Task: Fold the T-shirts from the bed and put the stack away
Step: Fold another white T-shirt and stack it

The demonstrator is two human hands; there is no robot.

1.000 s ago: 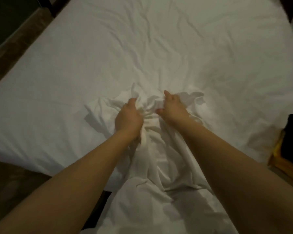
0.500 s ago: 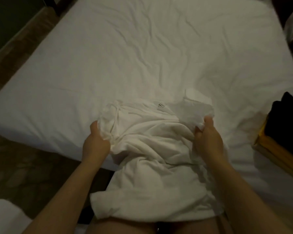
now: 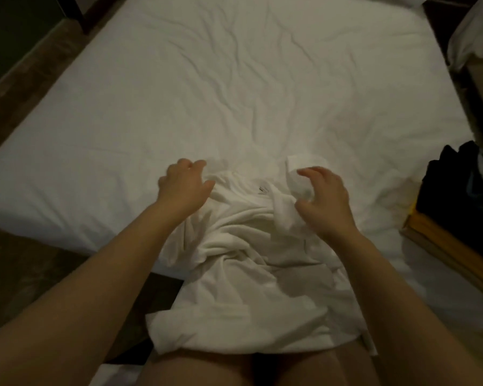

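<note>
- Head view: T-shirt [image 3: 251,288] is lying crumpled, hem draping off the near bed [image 3: 234,93] edge onto the lap [image 3: 207,369], long axis running near to far.
- Midway, left hand [image 3: 183,186] is curling at the shirt's left shoulder; cannot tell whether it is pinching cloth.
- Level with it, right hand [image 3: 325,199] is hovering over the bunched sleeve [image 3: 293,188], fingers spread, grasping nothing.
- Collar label [image 3: 263,189] is lying between both hands, at the far end.

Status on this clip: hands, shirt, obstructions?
Right hand open, fingers spread over a sleeve. Left hand curled at the other shoulder, grip unclear. White T-shirt crumpled, unfolded, draped off the bed edge. Dark clothes off right, apart.
</note>
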